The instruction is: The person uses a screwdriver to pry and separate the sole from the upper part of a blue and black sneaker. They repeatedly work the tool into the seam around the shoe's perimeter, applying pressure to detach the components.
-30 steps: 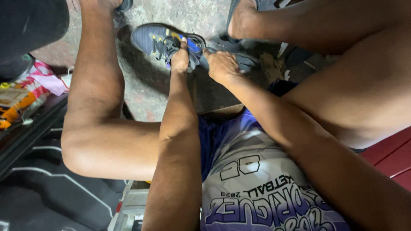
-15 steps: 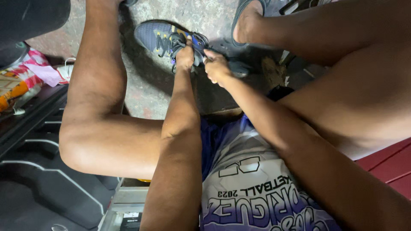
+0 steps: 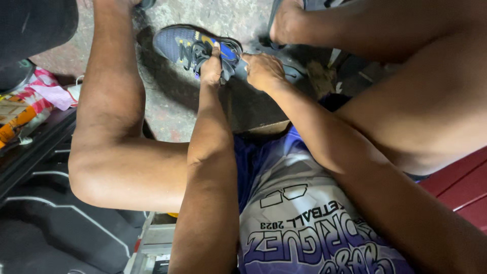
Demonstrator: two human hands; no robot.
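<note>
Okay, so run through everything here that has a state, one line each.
blue shoe: on its side on the concrete, laces loose
left hand: closed on the shoe's laced upper
right hand: closed at the shoe's opening
pink striped bag: crumpled, lying at left

Bare concrete floor (image 3: 172, 109), stained and mottled grey. Blue sneaker (image 3: 190, 48) rests on it at twelve o'clock. Pink-and-white striped plastic bag (image 3: 48, 89) lies at nine o'clock, beside a dark mat (image 3: 61, 223).
</note>
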